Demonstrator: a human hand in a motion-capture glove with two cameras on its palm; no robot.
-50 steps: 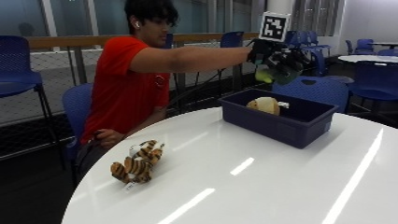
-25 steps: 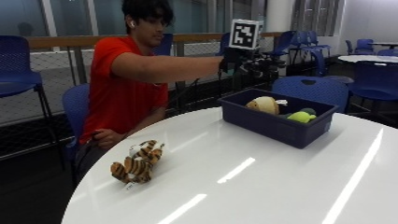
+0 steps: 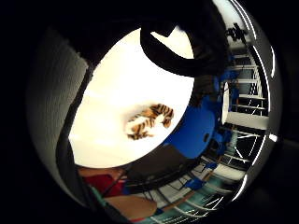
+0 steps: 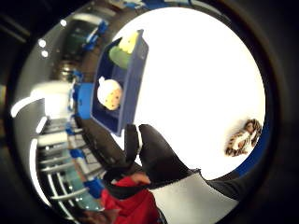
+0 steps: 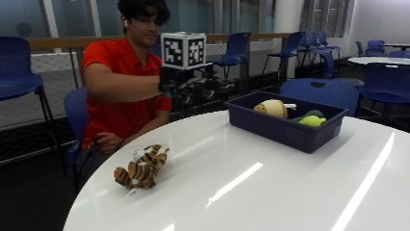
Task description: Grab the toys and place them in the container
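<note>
While the gloved right hand (image 5: pixel 192 86) hangs in the air at upper centre of the frame, a tiger toy (image 5: pixel 141 166) waits on the white table (image 5: pixel 269 187).

From the outside camera, that hand is raised beside the person's chest, holding nothing, though how far its fingers are spread I cannot tell from here. Lower left, the tiger toy lies near the table edge, well apart from the blue container (image 5: pixel 286 121) at right, which holds a cream round toy (image 5: pixel 272 108) and a green toy (image 5: pixel 312 120). On to the little-finger palm camera: the tiger toy (image 3: pixel 148 121) lies mid-frame on the table. Thumb-side camera now: gloved fingers (image 4: pixel 156 156) extended and relaxed, gripping nothing, the container (image 4: pixel 120 84) at upper left, the tiger toy (image 4: pixel 243 137) far right.
</note>
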